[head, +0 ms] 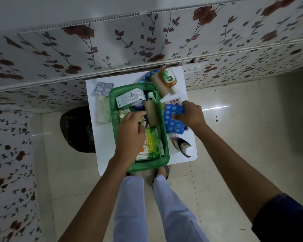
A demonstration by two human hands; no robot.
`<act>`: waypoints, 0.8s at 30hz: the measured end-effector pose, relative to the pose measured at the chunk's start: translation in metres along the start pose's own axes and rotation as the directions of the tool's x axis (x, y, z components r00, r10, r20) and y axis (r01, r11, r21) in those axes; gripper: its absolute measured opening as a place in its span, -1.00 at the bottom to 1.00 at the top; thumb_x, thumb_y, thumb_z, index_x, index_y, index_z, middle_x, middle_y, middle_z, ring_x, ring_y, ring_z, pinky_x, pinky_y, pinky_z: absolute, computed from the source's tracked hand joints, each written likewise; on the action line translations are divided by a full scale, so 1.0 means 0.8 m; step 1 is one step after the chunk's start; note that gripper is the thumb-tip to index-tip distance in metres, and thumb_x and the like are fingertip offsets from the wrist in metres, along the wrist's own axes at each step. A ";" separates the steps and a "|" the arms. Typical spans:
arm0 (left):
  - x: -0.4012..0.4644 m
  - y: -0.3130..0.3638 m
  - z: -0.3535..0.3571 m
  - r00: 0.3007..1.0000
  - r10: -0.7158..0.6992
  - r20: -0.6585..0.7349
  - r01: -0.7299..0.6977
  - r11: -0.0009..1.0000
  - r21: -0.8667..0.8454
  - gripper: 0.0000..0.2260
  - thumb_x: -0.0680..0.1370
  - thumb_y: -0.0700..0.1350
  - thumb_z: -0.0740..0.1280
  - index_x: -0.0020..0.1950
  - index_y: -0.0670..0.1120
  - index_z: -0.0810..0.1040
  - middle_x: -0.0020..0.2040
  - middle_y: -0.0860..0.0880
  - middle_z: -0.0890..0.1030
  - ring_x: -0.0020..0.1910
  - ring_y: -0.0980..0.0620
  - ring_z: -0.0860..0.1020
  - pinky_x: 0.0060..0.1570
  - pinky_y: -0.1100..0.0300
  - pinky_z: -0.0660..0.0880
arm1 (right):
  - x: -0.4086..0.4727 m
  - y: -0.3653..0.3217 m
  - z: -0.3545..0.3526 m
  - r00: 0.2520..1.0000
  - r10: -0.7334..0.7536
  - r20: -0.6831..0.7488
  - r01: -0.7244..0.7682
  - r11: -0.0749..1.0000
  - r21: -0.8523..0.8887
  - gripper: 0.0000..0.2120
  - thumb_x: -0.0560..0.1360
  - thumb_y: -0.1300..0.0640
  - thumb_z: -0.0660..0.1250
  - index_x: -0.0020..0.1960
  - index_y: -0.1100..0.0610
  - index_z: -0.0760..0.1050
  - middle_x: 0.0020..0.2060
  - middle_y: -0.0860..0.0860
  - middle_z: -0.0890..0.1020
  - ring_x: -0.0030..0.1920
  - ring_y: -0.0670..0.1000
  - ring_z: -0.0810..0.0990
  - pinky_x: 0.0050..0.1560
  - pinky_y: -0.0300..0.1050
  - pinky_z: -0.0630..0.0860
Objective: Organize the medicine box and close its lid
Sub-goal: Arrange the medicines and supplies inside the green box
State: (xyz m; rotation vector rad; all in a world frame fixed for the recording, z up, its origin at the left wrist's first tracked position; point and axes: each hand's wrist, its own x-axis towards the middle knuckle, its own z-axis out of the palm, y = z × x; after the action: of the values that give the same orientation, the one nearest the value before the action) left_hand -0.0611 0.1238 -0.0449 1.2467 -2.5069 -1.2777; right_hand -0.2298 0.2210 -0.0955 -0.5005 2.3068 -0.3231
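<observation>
A green medicine box (165, 149) sits open on a small white table (105, 142). Inside lie a white carton (129, 99), a brown tube (150, 112), a white tube (151, 97) and a green pack of cotton swabs (153, 143). My left hand (130, 135) reaches into the box's middle, fingers curled over small foil items; what it grips is hidden. My right hand (191, 114) holds blue blister strips (173, 119) just right of the box, above the table.
An amber antiseptic bottle (168, 78) and a brown bottle (158, 86) lie behind the box. A silver blister pack (102, 88) and a pale packet (103, 109) lie left. A dark bottle (182, 145) lies right. A black bag (77, 128) sits on the floor.
</observation>
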 end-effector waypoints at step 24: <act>-0.014 -0.022 -0.036 0.968 -0.245 0.054 0.251 0.951 -0.184 -0.63 0.45 -0.27 0.37 0.20 -0.07 0.37 -0.15 -0.03 0.55 -0.27 0.07 0.53 -0.42 0.42 0.34 | -0.073 -0.095 -0.047 0.962 -0.114 -0.249 0.204 0.903 0.377 -0.73 0.47 0.23 0.25 0.16 0.06 0.47 -0.06 -0.04 0.49 -0.10 -0.03 0.45 -0.27 -0.39 0.34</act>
State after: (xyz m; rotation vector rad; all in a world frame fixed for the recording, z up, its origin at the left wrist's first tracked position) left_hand -0.0313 0.1067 -0.0354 1.5419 -2.2361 -1.5568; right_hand -0.1994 0.1824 -0.0052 -0.4625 2.3256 -0.9547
